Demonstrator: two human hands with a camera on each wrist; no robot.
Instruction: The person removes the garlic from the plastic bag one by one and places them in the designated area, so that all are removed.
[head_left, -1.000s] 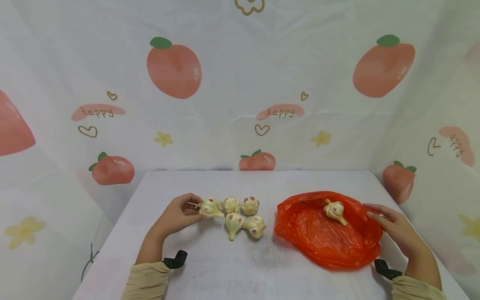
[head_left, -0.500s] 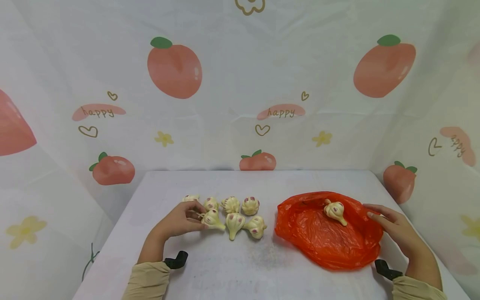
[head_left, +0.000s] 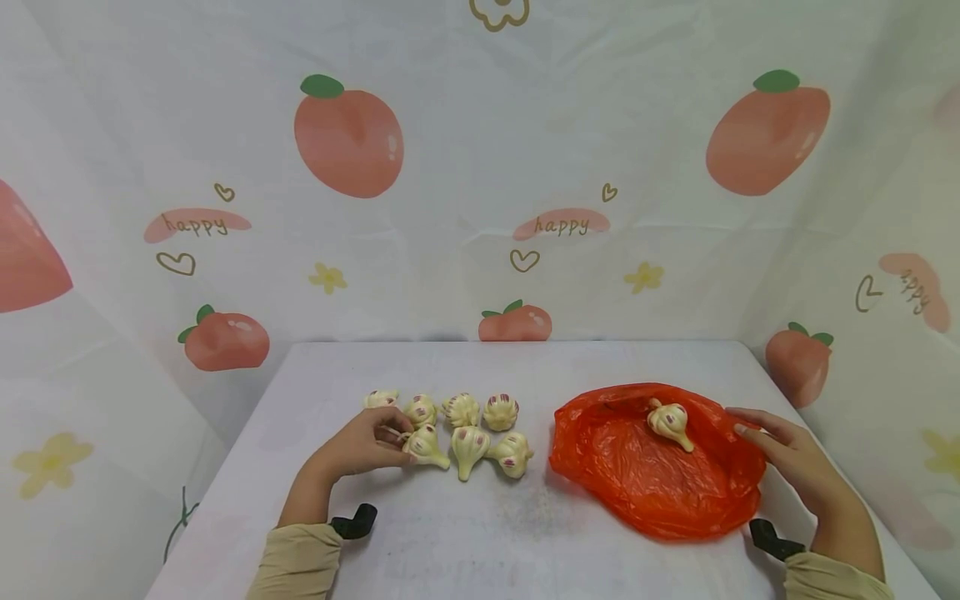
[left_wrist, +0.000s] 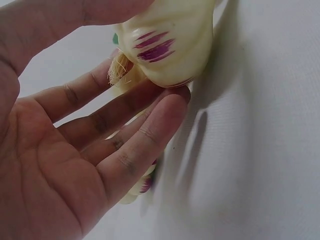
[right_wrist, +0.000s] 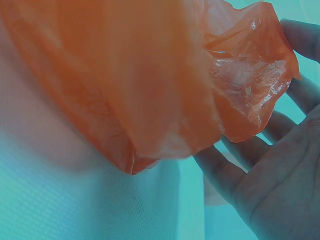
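My left hand (head_left: 367, 442) holds a garlic bulb (head_left: 426, 446) at the near left of a cluster on the table. In the left wrist view the thumb lies over the pale, purple-streaked bulb (left_wrist: 170, 45) and fingertips touch its underside. Several similar bulbs stand close by, including one garlic bulb (head_left: 470, 446) just to its right. At the right, my right hand (head_left: 802, 458) holds the rim of a red plastic bag (head_left: 660, 508), thumb on one side and fingers behind. Inside the bag sits another garlic bulb (head_left: 670, 422). The right wrist view shows the bag (right_wrist: 245, 95) against those fingers.
A white table (head_left: 450, 550) carries everything. Patterned white cloth (head_left: 450, 275) hangs behind and at both sides. A dark green cord (head_left: 180, 525) hangs near the table's left edge.
My left hand has brought its garlic bulb nearer and lower, down to the front row. Bulbs behind it have come into sight. The right hand and the bag stay put.
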